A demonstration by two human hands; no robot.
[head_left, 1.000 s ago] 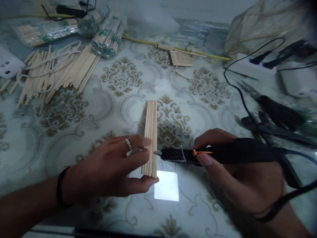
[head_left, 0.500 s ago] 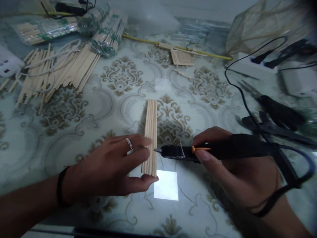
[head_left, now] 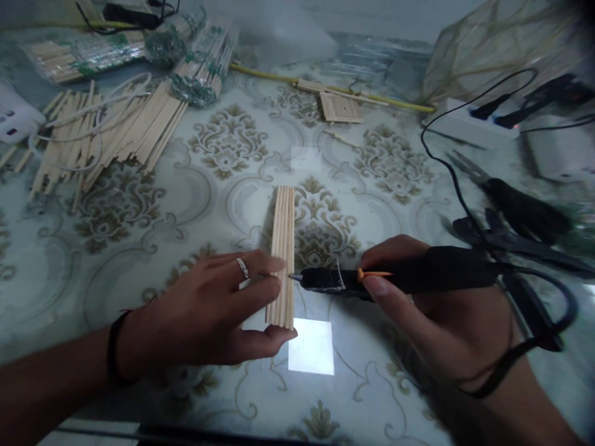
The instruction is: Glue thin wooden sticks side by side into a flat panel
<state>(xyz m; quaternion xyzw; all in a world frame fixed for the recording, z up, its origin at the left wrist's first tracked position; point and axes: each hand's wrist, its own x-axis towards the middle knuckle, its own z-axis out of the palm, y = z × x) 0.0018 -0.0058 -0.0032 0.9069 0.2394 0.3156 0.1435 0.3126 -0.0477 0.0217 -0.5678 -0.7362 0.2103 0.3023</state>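
Note:
A narrow panel of wooden sticks (head_left: 283, 241) joined side by side lies flat on the patterned tabletop, running away from me. My left hand (head_left: 209, 313) rests on its near end, fingers pressing the panel and thumb at its bottom edge. My right hand (head_left: 432, 310) grips a black glue gun (head_left: 400, 279) with an orange trigger, held sideways. Its nozzle tip touches the panel's right edge beside my left fingertips. A black cord trails from the gun to the right.
Loose wooden sticks (head_left: 116, 133) and wrapped stick bundles (head_left: 199, 68) lie at the back left. A small square stick panel (head_left: 341, 108) sits at the back centre. Black pliers and scissors (head_left: 515, 217) and cables crowd the right. A mesh frame (head_left: 493, 49) stands back right.
The glue gun's nozzle has slid a little farther up the panel's right edge. My left hand has stayed in place on the panel.

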